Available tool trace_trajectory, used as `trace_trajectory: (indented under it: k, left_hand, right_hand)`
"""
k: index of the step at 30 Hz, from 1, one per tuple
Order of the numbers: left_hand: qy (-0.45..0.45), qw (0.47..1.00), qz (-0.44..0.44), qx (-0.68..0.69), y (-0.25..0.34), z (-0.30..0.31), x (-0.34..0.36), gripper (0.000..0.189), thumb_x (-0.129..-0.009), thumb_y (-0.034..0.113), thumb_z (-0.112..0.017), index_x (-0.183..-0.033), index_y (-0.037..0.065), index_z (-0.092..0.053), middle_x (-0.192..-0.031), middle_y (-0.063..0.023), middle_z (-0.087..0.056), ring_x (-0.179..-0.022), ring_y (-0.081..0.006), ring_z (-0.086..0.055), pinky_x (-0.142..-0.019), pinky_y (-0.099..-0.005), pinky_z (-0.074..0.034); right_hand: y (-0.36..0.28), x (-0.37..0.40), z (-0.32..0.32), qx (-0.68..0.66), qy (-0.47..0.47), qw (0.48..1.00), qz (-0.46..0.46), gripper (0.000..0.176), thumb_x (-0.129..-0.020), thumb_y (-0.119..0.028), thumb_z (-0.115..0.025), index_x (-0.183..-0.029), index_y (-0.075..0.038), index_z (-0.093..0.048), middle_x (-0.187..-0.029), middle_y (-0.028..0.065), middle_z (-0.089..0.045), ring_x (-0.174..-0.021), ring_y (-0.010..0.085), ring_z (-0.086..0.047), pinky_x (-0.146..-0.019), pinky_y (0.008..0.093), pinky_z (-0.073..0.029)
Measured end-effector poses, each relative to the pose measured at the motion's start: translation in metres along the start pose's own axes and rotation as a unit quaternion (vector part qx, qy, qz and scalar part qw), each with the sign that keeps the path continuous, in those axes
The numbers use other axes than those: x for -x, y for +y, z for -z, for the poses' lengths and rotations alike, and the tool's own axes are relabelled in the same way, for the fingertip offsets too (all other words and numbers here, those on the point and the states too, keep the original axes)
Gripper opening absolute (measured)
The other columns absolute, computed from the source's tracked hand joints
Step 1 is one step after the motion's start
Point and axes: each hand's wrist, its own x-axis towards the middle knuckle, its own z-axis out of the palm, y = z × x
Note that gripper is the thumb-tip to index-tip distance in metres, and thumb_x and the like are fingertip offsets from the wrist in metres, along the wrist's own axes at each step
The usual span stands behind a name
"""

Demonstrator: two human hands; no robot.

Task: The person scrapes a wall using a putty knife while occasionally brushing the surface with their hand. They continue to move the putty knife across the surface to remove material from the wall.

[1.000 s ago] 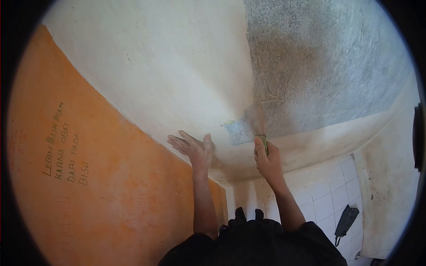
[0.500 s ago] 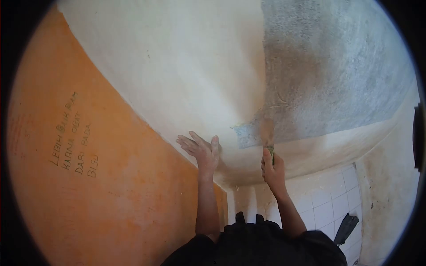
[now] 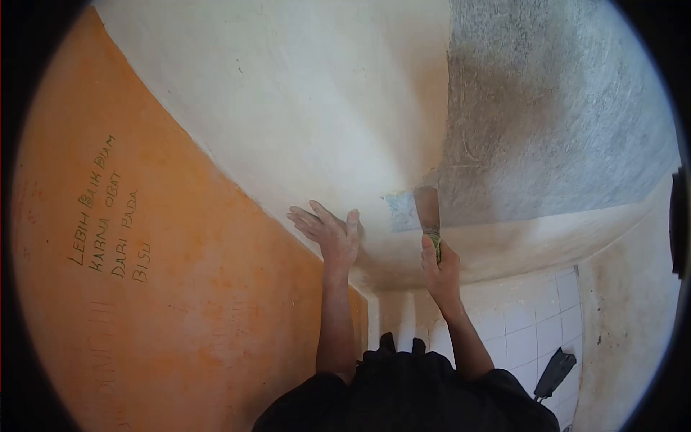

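My right hand [image 3: 441,272] is closed round the green-wrapped handle of a scraper [image 3: 427,207], whose flat brown blade points up against the wall. The blade lies over the right side of a small pale-blue bared patch [image 3: 401,212], which joins the lower corner of a large rough grey area [image 3: 536,137]. Smooth cream paint [image 3: 317,137] covers the wall to the left of it. My left hand [image 3: 335,236] is open, fingers spread and dusty, right at the cream wall near its corner with the orange wall.
An orange wall [image 3: 180,288] with handwritten lettering runs along the left. Below are white floor tiles [image 3: 529,345], with a black object [image 3: 556,372] lying on them at the right. Another stained pale wall [image 3: 626,309] stands at the far right.
The scraper has shifted left relative to the grey area, its blade now further over the small blue patch. My left hand stays spread at the wall. The view has shifted slightly.
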Motion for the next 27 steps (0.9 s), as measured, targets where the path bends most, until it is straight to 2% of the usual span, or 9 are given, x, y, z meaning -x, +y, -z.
trace_trajectory:
  k: [3, 6, 8, 13, 16, 18, 22, 25, 27]
  left_hand:
    - [0.001, 1.0, 0.01, 0.006, 0.002, -0.001, -0.007, 0.098, -0.09, 0.053, -0.05, -0.146, 0.004, 0.013, -0.142, -0.0388, 0.025, -0.132, -0.0572, 0.021, -0.101, -0.071, 0.005]
    - [0.002, 1.0, -0.004, -0.006, 0.002, 0.001, 0.002, 0.097, -0.091, 0.054, -0.049, -0.146, 0.005, 0.013, -0.142, -0.0389, 0.024, -0.132, -0.0573, 0.021, -0.102, -0.0706, 0.005]
    - [-0.035, 0.998, 0.037, 0.023, 0.004, 0.004, -0.002, 0.096, -0.091, 0.055, -0.047, -0.146, 0.005, 0.014, -0.142, -0.0391, 0.024, -0.132, -0.0573, 0.02, -0.102, -0.0701, 0.005]
    - [0.004, 1.0, -0.007, -0.015, -0.003, -0.002, -0.002, 0.098, -0.091, 0.056, -0.046, -0.145, 0.002, 0.015, -0.142, -0.0397, 0.023, -0.132, -0.0577, 0.019, -0.102, -0.0698, 0.005]
    - [-0.031, 0.999, 0.021, -0.001, 0.001, 0.001, -0.001, 0.098, -0.091, 0.056, -0.047, -0.145, 0.002, 0.015, -0.142, -0.0397, 0.023, -0.132, -0.0577, 0.019, -0.102, -0.07, 0.005]
    - [-0.007, 1.0, -0.004, -0.005, -0.001, 0.0, -0.004, 0.098, -0.091, 0.056, -0.047, -0.145, 0.002, 0.014, -0.142, -0.0395, 0.023, -0.132, -0.0577, 0.019, -0.102, -0.0705, 0.005]
    - [0.018, 0.999, -0.028, -0.013, -0.002, -0.003, -0.007, 0.098, -0.091, 0.055, -0.048, -0.145, 0.003, 0.014, -0.142, -0.0392, 0.023, -0.132, -0.0572, 0.019, -0.102, -0.0707, 0.005]
    - [-0.02, 1.0, 0.011, -0.007, -0.001, 0.0, -0.001, 0.098, -0.091, 0.054, -0.049, -0.146, 0.003, 0.015, -0.142, -0.0388, 0.023, -0.132, -0.0566, 0.02, -0.102, -0.071, 0.005]
    - [-0.003, 1.0, -0.001, -0.006, -0.001, -0.001, -0.003, 0.098, -0.091, 0.053, -0.049, -0.146, 0.004, 0.015, -0.143, -0.0383, 0.023, -0.133, -0.0561, 0.021, -0.102, -0.0709, 0.005]
  right_hand:
    - [0.001, -0.009, -0.009, 0.037, 0.017, 0.999, 0.034, 0.04, -0.096, -0.033, -0.053, -0.08, 0.003, -0.057, -0.056, 0.0068, -0.044, -0.055, 0.0089, -0.039, -0.05, 0.0309, -0.036]
    - [-0.059, -0.022, -0.01, -0.028, 0.005, 0.999, 0.032, 0.038, -0.096, -0.032, -0.054, -0.085, 0.004, -0.059, -0.057, 0.0111, -0.046, -0.054, 0.012, -0.042, -0.051, 0.0324, -0.038]
    - [-0.027, -0.01, -0.009, 0.015, 0.019, 0.999, 0.028, 0.038, -0.095, -0.032, -0.054, -0.085, 0.004, -0.059, -0.057, 0.0127, -0.047, -0.053, 0.0141, -0.044, -0.051, 0.0331, -0.039]
    - [0.016, 0.011, -0.026, 0.074, 0.037, 0.997, 0.011, 0.037, -0.095, -0.032, -0.054, -0.084, 0.004, -0.058, -0.058, 0.0148, -0.049, -0.052, 0.0194, -0.047, -0.052, 0.0349, -0.04]
    - [0.021, 0.016, -0.024, 0.04, 0.018, 0.999, -0.029, 0.038, -0.096, -0.032, -0.052, -0.084, 0.003, -0.058, -0.058, 0.0132, -0.048, -0.053, 0.0175, -0.047, -0.052, 0.0342, -0.04]
    - [0.037, 0.017, -0.023, 0.018, 0.006, 1.0, -0.017, 0.04, -0.099, -0.033, -0.048, -0.07, -0.005, -0.047, -0.057, -0.0047, -0.039, -0.052, 0.0046, -0.037, -0.045, 0.0255, -0.029]
    - [0.038, 0.017, -0.03, 0.003, 0.025, 1.0, -0.01, 0.04, -0.099, -0.032, -0.048, -0.07, -0.006, -0.047, -0.056, -0.0048, -0.039, -0.053, 0.0037, -0.037, -0.044, 0.0247, -0.028]
    - [0.034, 0.021, -0.01, 0.05, 0.028, 0.998, -0.013, 0.039, -0.099, -0.031, -0.05, -0.069, -0.006, -0.046, -0.056, -0.005, -0.039, -0.053, 0.0043, -0.036, -0.045, 0.0253, -0.028]
    - [0.038, 0.013, 0.006, 0.012, 0.015, 1.0, -0.021, 0.034, -0.096, -0.028, -0.053, -0.084, 0.003, -0.058, -0.055, 0.0102, -0.046, -0.05, 0.0149, -0.043, -0.048, 0.0335, -0.037]
